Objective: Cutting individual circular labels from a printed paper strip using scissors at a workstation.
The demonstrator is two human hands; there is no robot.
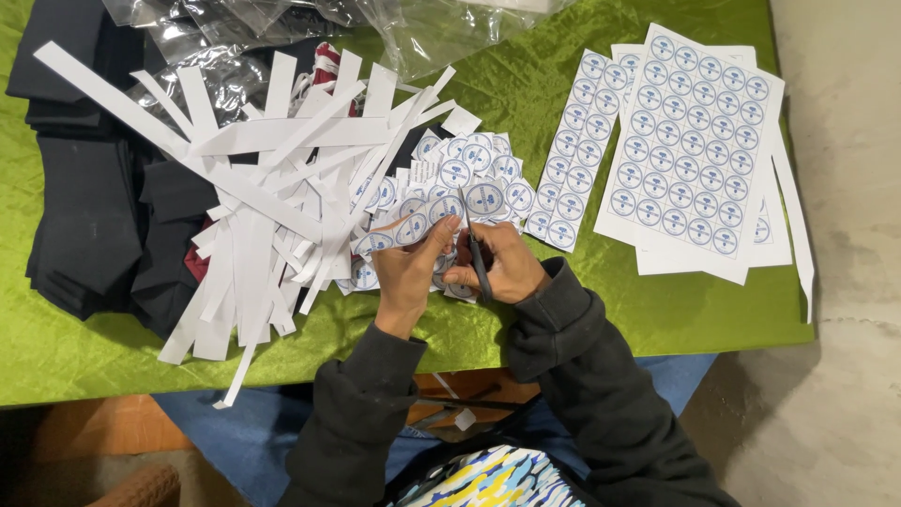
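Green cloth (pixel 601 319) covers table. Heap of white paper offcut strips (pixel 272 188) lies left of centre, partly over dark folded fabric stack (pixel 84 207). Clear plastic bags (pixel 422 28) along far edge. Uncut sheets of round blue-and-white stickers (pixel 690 141) at right.

We see a counter (pixel 657 319) draped in wrinkled, shiny green cloth (pixel 84 357), pale grey concrete floor (pixel 835 376) to its right, and brown wooden furniture (pixel 94 427) below its near edge.
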